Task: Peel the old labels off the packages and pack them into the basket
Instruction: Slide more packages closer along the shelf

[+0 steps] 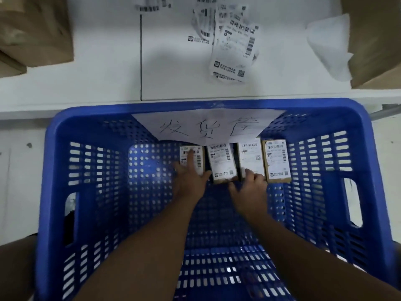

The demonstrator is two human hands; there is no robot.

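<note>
Packages being lined up along the far wall of the basket

The leftmost package (192, 160) is being pressed flat by the left hand (191, 181), its fingers straight and nothing gripped, while the near end of the third package (251, 157) is being touched by the right hand (249, 187), whose fingers are bent over that edge; whether it is actually gripped cannot be told. Four packages are being kept in one row on the floor of the blue basket (65, 170), under a handwritten paper sign (208, 127), the second package (221, 162) and fourth package (277, 160) lying untouched. The packing step is judged to be in hand; next, the row is likely to need squaring before the hands are withdrawn. One loose pile of peeled labels (232, 40) is being left on the white table (104, 61)
</note>
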